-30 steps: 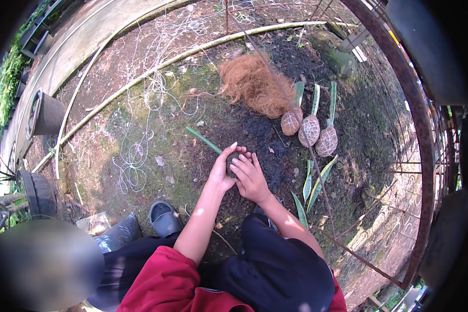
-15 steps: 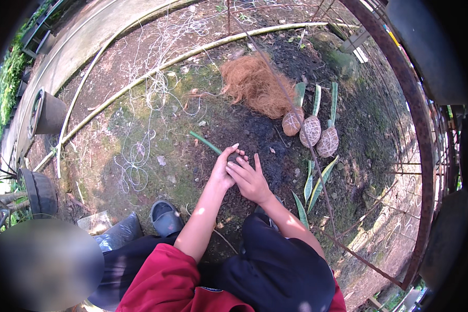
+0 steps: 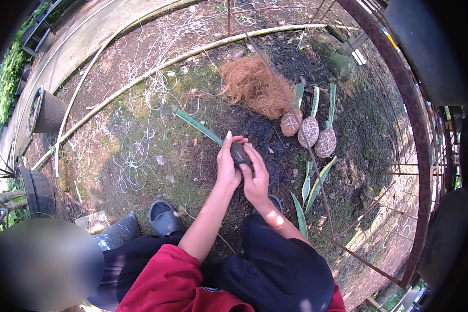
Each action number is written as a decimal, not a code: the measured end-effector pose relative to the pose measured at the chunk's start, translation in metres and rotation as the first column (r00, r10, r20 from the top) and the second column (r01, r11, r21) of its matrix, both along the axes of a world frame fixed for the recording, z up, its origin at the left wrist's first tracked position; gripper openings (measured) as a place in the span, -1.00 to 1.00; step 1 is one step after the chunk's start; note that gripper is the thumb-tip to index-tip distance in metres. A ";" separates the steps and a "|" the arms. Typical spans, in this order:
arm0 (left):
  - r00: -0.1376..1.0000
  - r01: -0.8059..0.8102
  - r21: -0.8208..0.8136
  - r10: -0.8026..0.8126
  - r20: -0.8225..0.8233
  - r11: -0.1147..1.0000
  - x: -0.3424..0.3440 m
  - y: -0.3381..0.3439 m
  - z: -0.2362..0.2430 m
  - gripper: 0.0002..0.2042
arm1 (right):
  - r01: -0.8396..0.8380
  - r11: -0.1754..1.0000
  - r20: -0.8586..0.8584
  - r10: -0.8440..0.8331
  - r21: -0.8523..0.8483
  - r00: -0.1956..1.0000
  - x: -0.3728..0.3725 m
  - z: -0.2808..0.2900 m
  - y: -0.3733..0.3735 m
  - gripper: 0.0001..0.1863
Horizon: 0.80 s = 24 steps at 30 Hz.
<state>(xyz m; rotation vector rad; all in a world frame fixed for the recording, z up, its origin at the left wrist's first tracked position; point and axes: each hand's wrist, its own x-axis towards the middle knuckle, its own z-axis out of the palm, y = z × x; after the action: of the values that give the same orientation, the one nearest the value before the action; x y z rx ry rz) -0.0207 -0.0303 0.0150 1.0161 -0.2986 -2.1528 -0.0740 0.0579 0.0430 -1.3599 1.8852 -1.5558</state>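
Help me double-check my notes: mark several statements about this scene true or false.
1. The left hand and right hand cup a dark soil ball. True.
2. The green leaf by the left hand points toward the picture's lower right. False: the leaf points upper left.
3. Three leaf-topped brown balls lie to the right of the hands. True.
4. The fiber heap is bright blue. False: the fiber heap is reddish-brown.
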 end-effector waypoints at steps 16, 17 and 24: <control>0.991 0.128 0.197 -0.118 -0.061 0.972 0.004 0.002 -0.007 -0.85 | -0.026 0.997 -0.489 -0.010 -0.068 0.872 -0.004 -0.058 0.016 -0.55; 0.992 0.127 0.184 -0.123 -0.031 0.975 0.005 -0.001 -0.007 -0.86 | -0.030 0.999 -0.479 0.015 -0.024 0.877 -0.003 -0.056 0.014 -0.53; 0.993 0.115 0.121 -0.115 -0.008 0.986 -0.004 -0.010 -0.014 -0.84 | -0.120 0.993 -0.354 0.108 -0.012 0.929 -0.020 -0.038 0.002 -0.43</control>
<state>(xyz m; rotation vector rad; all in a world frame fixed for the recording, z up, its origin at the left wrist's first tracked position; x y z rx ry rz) -0.0242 -0.0405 0.0009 1.0900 -0.2332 -2.2991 -0.0943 0.0599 0.0049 -1.8319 1.9398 -1.3610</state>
